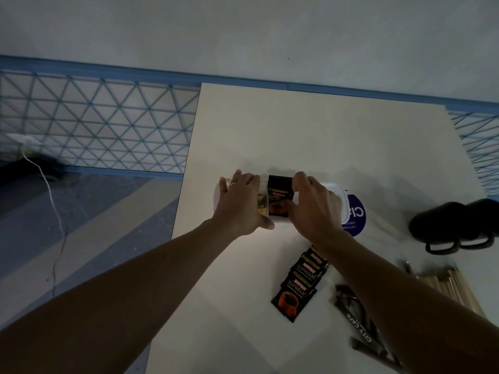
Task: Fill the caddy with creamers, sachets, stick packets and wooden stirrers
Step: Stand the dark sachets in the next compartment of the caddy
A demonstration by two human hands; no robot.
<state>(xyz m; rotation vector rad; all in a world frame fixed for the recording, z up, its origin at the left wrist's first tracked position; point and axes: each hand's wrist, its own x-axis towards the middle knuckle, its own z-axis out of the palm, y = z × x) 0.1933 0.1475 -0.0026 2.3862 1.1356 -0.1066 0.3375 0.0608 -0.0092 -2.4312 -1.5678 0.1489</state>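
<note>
i log left hand (240,203) spread flat on left end of caddy (342,197), right hand (316,206) pinching black sachet (279,197) upright in a middle slot

We see little of the caddy (343,203) beneath our left hand (240,203) and right hand (313,209), cannot name the dim contents (261,205) just left of the pinched sachet (279,198), and lose the stick packets (359,326), nearer us than the grip, under our right forearm (399,287).
</note>
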